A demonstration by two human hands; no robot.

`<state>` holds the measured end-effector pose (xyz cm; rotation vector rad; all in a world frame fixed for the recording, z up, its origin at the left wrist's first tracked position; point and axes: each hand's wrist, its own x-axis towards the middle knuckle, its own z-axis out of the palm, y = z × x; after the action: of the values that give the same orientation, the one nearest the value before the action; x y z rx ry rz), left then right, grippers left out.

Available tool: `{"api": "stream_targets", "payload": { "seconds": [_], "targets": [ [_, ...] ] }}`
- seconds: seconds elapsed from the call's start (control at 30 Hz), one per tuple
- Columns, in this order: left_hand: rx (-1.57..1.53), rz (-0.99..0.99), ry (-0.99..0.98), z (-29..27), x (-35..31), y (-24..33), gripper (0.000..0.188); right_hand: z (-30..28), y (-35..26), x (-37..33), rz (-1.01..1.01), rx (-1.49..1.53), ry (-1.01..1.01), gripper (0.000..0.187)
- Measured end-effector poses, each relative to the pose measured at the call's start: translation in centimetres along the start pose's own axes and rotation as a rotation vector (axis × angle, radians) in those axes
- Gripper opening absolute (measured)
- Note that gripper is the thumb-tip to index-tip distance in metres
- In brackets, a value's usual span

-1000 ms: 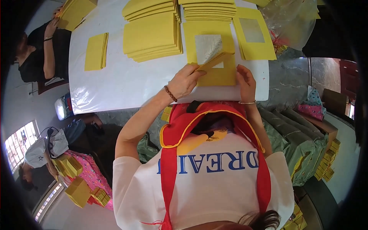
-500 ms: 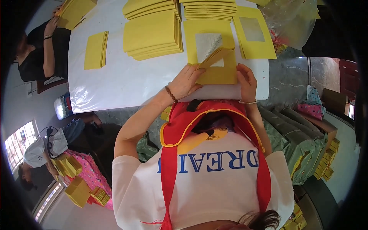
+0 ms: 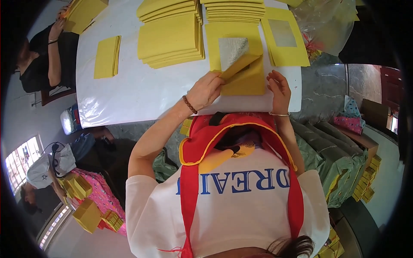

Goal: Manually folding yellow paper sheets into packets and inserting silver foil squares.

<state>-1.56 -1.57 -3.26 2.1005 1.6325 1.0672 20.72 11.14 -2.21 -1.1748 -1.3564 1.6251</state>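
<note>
In front of me on the white table [image 3: 122, 96] lie yellow paper sheets [image 3: 243, 84], stacked flat near the table's close edge. The upper one carries a silver-white rectangle [image 3: 230, 46] and is lifted and bent over. My left hand [image 3: 205, 91] pinches the near left edge of this raised yellow flap [image 3: 244, 63] between thumb and fingers. To the right of the sheets, my right hand [image 3: 279, 88] hovers with its fingers loosely curled and apart, holding nothing and not touching the paper.
Piles of folded yellow paper [image 3: 170, 43] stand farther back, with a smaller pile [image 3: 107, 56] at left. A yellow sheet with a silver panel [image 3: 285, 36] lies at right, beside a clear plastic bag [image 3: 329, 26]. At far left a co-worker's arm [image 3: 54, 60] handles yellow paper.
My right hand has come away from the sheets' right edge, slightly to the right. My left hand keeps its pinch, and the flap now covers more of the lower white patch.
</note>
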Motion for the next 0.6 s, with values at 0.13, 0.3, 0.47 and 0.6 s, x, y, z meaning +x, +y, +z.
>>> {"api": "stream_targets", "payload": {
  "seconds": [0.13,0.3,0.47,0.6],
  "targets": [
    [-0.125,-0.2,0.007,0.1,-0.3,0.0,0.031,-0.3,0.5,0.1,0.051,-0.018,-0.008,0.034],
    [-0.064,-0.17,-0.028,-0.6,0.7,1.1,0.037,-0.6,1.7,0.2,0.027,-0.007,-0.078,0.033],
    [0.031,-0.033,-0.043,0.1,0.3,0.5,0.041,-0.4,1.0,0.0,0.03,0.017,-0.084,0.033],
    [0.017,-0.053,-0.102,-0.2,0.5,1.2,0.044,-0.2,0.4,0.1,-0.009,-0.007,-0.075,0.032]
  ]
}}
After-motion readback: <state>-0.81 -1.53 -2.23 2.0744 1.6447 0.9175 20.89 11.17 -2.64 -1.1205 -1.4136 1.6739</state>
